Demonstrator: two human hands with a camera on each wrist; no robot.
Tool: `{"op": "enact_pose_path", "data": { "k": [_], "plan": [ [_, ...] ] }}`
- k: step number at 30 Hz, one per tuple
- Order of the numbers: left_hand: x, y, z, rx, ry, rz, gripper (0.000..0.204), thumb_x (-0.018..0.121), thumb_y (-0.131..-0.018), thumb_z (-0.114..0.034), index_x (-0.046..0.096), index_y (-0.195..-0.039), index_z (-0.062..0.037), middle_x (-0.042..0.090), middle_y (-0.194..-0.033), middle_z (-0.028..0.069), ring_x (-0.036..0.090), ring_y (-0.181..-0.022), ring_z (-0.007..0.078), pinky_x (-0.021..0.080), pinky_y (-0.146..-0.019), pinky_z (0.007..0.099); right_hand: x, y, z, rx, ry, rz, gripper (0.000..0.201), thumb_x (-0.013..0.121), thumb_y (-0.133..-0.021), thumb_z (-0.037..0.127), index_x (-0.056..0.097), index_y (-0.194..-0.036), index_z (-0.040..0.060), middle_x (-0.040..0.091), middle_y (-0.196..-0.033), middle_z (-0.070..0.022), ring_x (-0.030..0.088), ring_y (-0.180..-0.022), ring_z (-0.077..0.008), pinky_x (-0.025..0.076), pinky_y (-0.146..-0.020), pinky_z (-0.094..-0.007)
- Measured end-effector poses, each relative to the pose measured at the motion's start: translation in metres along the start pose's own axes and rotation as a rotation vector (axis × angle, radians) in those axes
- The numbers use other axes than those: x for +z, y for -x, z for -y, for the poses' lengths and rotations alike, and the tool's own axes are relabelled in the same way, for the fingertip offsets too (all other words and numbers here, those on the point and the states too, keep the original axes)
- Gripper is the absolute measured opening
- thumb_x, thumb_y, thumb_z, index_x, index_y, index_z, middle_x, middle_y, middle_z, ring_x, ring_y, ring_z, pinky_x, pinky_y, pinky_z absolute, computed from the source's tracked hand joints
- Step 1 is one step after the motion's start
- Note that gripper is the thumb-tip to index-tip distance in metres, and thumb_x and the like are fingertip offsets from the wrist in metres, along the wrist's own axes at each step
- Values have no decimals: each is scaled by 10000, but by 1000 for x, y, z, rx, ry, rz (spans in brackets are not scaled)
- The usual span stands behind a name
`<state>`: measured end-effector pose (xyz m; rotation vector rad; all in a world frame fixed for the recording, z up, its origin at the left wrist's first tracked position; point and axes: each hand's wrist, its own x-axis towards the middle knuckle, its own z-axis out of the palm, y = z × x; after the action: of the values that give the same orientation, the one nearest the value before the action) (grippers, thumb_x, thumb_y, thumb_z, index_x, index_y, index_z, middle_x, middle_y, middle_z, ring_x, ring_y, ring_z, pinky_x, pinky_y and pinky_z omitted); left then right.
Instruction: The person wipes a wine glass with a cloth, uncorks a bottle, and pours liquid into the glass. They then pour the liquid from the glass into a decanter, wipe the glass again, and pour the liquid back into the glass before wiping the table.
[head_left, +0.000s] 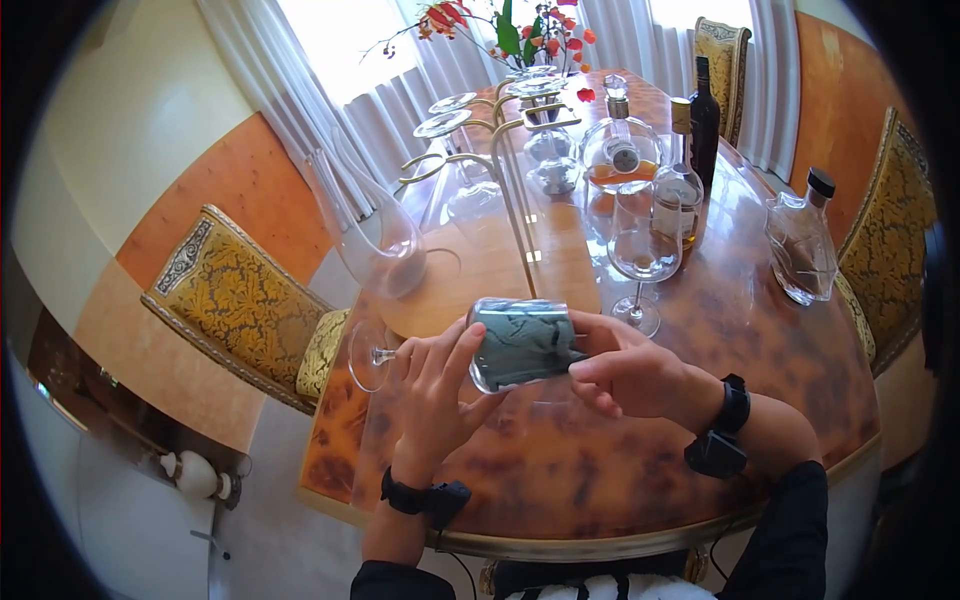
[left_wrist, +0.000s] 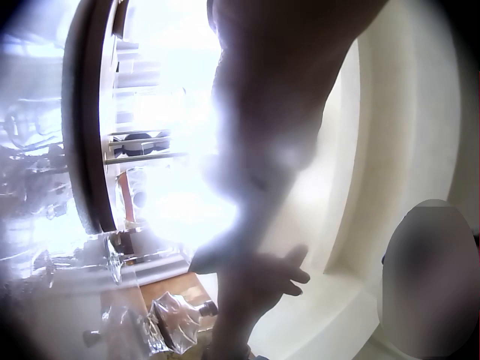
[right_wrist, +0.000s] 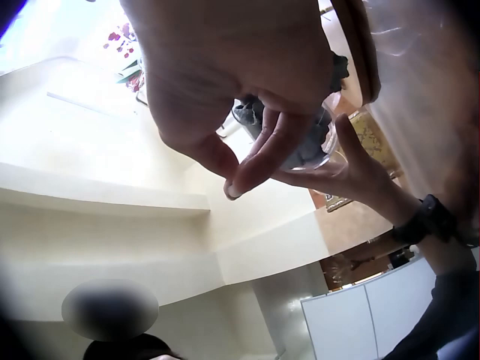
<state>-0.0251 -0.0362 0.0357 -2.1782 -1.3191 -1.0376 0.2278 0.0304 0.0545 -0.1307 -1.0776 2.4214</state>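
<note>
A stemmed glass [head_left: 483, 372] lies sideways in the air over the near part of the table, its foot pointing left. My left hand [head_left: 436, 375] grips it round the base of the bowl, the stem passing behind the fingers. A grey-green cloth [head_left: 525, 340] is bunched up inside the bowl and fills most of it. At the glass's mouth, my right hand [head_left: 640, 375] pinches the cloth, some fingers hidden behind the rim. The right wrist view shows the right hand's curled fingers [right_wrist: 266, 154] in front of the bowl. In the left wrist view, glare washes out much of the scene.
A brass glass rack [head_left: 510, 190] with upside-down glasses stands on a wooden board [head_left: 560, 240]. Left of it is a tall clear decanter [head_left: 385, 245]. Nearby on the right are a large wine glass [head_left: 643, 250], several bottles [head_left: 678, 190] and an angular decanter [head_left: 803, 245].
</note>
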Motion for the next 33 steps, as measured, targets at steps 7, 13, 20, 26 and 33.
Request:
{"op": "enact_pose_path", "data": {
  "k": [7, 13, 20, 26, 33],
  "plan": [
    [1, 4, 6, -141, 154, -117, 808, 888, -730, -360, 539, -1373, -14, 683, -1169, 111, 612, -976, 272, 424, -906, 418, -6, 0, 11, -117, 93, -40, 544, 655, -958, 75, 410, -1438, -4, 624, -847, -44, 671, -652, -121, 560, -568, -252],
    [6, 6, 3, -175, 280, -150, 835, 903, -715, -343, 531, -1383, -7, 682, -1116, 120, 618, -956, 277, 432, -886, 419, 1, 0, 7, -322, 1045, 21, 666, 643, -884, 29, 384, -1496, 70, 653, -1177, -114, 723, -773, -261, 597, -639, -332],
    [8, 2, -10, -29, 281, 74, 814, 869, -744, -372, 529, -1378, 10, 676, -1154, 145, 617, -957, 306, 424, -883, 408, -15, 1, -6, -342, 1972, 25, 767, 693, -758, 73, 423, -1474, 129, 507, -1472, -155, 680, -864, -430, 580, -693, -465],
    [8, 2, -3, 68, 156, 74, 742, 838, -761, -337, 549, -1377, -42, 648, -1249, 155, 601, -1012, 305, 395, -911, 409, -22, -5, -11, -213, 1393, 133, 610, 737, -843, 129, 468, -1386, 55, 638, -1245, -131, 709, -711, -274, 564, -594, -381],
    [6, 4, 2, 16, 98, -24, 740, 837, -772, -355, 543, -1369, -31, 644, -1264, 150, 589, -1027, 302, 388, -926, 422, -6, -4, -7, 56, 334, -63, 440, 705, -969, 245, 512, -1304, 36, 639, -994, -47, 615, -569, -95, 525, -518, -250]
  ]
}}
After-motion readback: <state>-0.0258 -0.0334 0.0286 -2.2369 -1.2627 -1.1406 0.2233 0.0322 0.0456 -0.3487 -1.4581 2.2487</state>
